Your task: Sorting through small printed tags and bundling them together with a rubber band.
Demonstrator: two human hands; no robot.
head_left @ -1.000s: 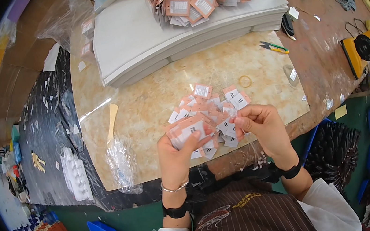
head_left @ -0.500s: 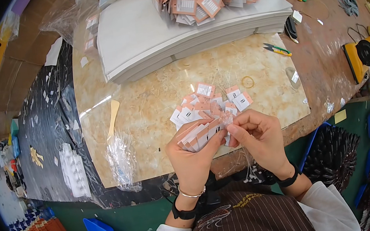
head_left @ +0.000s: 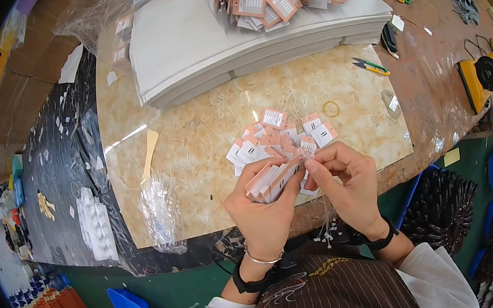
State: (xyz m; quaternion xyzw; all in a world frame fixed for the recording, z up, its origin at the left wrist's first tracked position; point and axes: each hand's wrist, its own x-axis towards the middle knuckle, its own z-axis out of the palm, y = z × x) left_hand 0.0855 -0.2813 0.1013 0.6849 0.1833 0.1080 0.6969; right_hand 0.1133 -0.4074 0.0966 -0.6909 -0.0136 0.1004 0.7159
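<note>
My left hand [head_left: 260, 218] is closed around a fanned stack of orange-and-white hang tags [head_left: 270, 182], with the thumb across their front. Close beside it, my right hand [head_left: 352, 186] pinches clear tag strings at the corner of the stack. The loose lengths of those tag strings [head_left: 328, 231] dangle below the right hand and end in small white tips. On the board just beyond both hands lies a loose pile of the same tags [head_left: 251, 151]. The right fingertips partly cover the spot where strings and tags meet.
A thick stack of white sheets [head_left: 181, 49] carries a heap of bagged tags [head_left: 275, 2]. Thread snips [head_left: 371, 66] and a rubber band [head_left: 331, 109] lie to the right. Leftward are a wooden stick [head_left: 149, 152] and a bag of clear strings [head_left: 161, 213].
The tag stack in my left hand has tilted and turned, and the left hand has shifted slightly right. The string ends hang more spread out below the right hand.
</note>
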